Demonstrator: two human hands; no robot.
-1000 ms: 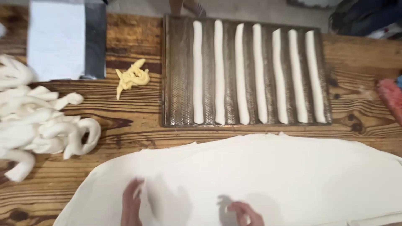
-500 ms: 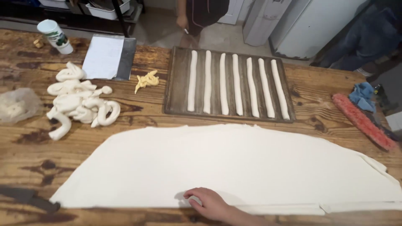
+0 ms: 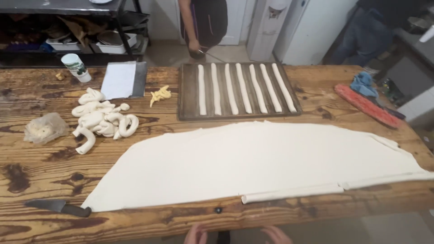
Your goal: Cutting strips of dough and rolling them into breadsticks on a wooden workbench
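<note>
— Wood table [image 3: 40,167] is long. Where is the dough [image 3: 253,158]?

— Flat in the middle. A rolled strip [image 3: 291,193] lies at its near edge, just past the left hand [image 3: 195,235] and right hand [image 3: 275,235]. Nothing touches.

— Fingers?

— Cut off. Can't tell.

— Packages?

— White cup [image 3: 76,68] with green, far left. Clear bag [image 3: 44,128], left.

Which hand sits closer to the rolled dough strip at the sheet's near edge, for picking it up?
Right, probably. The right hand lies just below the rolled dough strip along the dough sheet. The left hand sits beyond the strip's left end. Both hands are empty at the table edge.
</note>
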